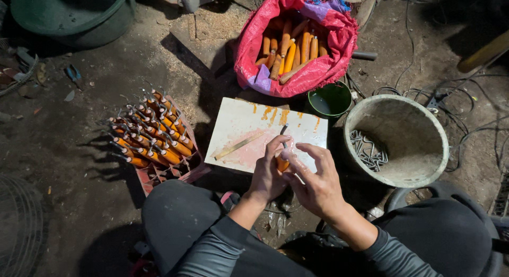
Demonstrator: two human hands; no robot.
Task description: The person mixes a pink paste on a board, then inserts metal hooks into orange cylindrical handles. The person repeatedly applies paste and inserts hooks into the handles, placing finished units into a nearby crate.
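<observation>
Orange handle [281, 163] sits centre frame, low over the near edge of the white board [249, 129]. A thin metal piece [284, 130] sticks up out of its top. Left hand [269, 171] wraps the handle, grip clamped on it. Right hand [316, 182] is just beside it, fingers curled in against the handle's right side; cannot tell if that grip is pinching anything.

On the board: a flat wooden stick [238, 145] lying diagonal, orange paint smears along the upper edge.

Left of centre: red crate [175, 172] packed with finished pieces, orange handles with metal ends pointing upper left [151, 136].

Top centre: red woven sack [297, 70], open, full of bare orange handles [289, 49].

Right of the board: small dark green bowl [330, 101], then a large pale bucket [395, 140] with a heap of bent metal parts [368, 149] inside.

Upper left corner: big green tub [74, 14]. Dirt floor [79, 149], cables at right.
</observation>
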